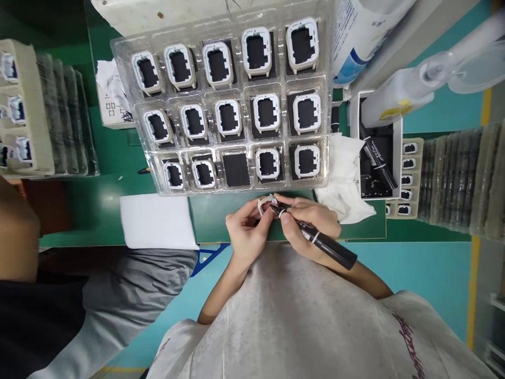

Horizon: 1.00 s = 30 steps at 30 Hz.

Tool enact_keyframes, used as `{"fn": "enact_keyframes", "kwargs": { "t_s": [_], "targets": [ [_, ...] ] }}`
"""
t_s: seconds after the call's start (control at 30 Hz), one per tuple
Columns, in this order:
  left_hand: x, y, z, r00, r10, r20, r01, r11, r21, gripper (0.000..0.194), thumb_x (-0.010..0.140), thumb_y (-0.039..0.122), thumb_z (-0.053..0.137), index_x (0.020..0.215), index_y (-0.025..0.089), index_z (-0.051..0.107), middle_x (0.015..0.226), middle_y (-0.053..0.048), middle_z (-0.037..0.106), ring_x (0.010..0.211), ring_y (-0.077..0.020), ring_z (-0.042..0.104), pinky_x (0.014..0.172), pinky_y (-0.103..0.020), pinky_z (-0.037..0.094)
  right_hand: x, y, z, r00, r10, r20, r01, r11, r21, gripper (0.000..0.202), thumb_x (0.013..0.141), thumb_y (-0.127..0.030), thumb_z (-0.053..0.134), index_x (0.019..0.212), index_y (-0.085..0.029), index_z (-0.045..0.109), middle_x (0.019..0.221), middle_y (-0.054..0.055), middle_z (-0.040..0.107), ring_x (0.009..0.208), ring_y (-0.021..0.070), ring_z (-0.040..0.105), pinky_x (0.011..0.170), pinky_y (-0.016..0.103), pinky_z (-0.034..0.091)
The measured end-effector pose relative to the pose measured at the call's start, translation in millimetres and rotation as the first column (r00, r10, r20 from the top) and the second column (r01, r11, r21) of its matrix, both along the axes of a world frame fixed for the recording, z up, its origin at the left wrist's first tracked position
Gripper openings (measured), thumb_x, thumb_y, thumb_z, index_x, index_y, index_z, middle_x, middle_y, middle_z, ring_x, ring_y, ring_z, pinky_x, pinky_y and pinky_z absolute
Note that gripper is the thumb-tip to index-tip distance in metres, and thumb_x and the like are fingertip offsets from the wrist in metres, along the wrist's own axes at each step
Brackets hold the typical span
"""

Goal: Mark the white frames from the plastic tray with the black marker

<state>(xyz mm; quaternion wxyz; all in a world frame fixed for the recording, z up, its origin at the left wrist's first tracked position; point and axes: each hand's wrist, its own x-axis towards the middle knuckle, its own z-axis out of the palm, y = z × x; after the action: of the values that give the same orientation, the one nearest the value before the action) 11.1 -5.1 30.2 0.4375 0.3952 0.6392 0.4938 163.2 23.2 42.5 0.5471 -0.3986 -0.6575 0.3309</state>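
Close to my body, at the table's front edge, my left hand pinches a small whitish watch-case frame between thumb and fingers. My right hand grips a black marker pen, its tip against or very near the frame; fingers partly hide the contact. Just beyond my hands lies a clear plastic tray with rows of similar white frames on dark pads. One pocket in the front row shows only its black pad.
Right of the tray are a crumpled white cloth, a box holding another marker, and bottles. A folded white cloth lies left. Stacked trays stand far right, others far left. A co-worker's arm is at left.
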Motion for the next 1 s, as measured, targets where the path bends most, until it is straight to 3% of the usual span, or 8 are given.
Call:
{"fn": "enact_keyframes", "kwargs": {
  "t_s": [0.43,0.63,0.83,1.0],
  "targets": [
    [-9,12,16.4,0.944,-0.043,0.328,0.084,0.99,-0.112,0.032,0.08,0.04,0.105,0.095,0.017,0.088,0.081,-0.006,0.087,0.062,-0.0178,0.08,0.061,-0.026,0.07,0,2,-0.1,0.997,0.035,-0.069,-0.033,0.999,0.023,0.018,0.104,-0.011,0.071,0.108,-0.027,0.067,0.082,-0.005,0.077,0.072,0.017,0.081,0.095,0.049,0.081],
    [-5,9,17.0,0.94,-0.021,0.339,0.064,0.991,-0.117,0.035,0.077,0.041,0.107,0.097,0.018,0.09,0.083,-0.007,0.088,0.068,-0.0209,0.083,0.065,-0.03,0.072,4,4,3.4,0.992,0.093,-0.088,-0.086,0.993,0.074,0.019,0.106,-0.01,0.066,0.111,-0.029,0.064,0.07,-0.011,0.063,0.051,0.0118,0.06,0.097,0.053,0.081],
    [-7,4,12.2,0.965,-0.022,0.262,0.044,0.996,-0.079,0.025,0.087,0.04,0.101,0.099,0.02,0.091,0.086,-0.006,0.089,0.074,-0.0217,0.085,0.076,-0.032,0.073,6,4,4.8,0.988,0.122,-0.09,-0.113,0.989,0.098,0.018,0.108,-0.012,0.065,0.114,-0.029,0.065,0.073,-0.009,0.064,0.053,0.0132,0.062,0.099,0.054,0.081],
    [-10,5,12.8,0.961,-0.039,0.275,0.057,0.997,-0.059,0.024,0.086,0.039,0.102,0.098,0.021,0.092,0.091,-0.006,0.09,0.081,-0.0223,0.087,0.08,-0.031,0.072,8,3,2.6,0.995,0.08,-0.062,-0.07,0.986,0.152,0.017,0.107,-0.016,0.066,0.117,-0.029,0.068,0.071,-0.009,0.065,0.049,0.0134,0.059,0.092,0.053,0.082]
  ]
}}
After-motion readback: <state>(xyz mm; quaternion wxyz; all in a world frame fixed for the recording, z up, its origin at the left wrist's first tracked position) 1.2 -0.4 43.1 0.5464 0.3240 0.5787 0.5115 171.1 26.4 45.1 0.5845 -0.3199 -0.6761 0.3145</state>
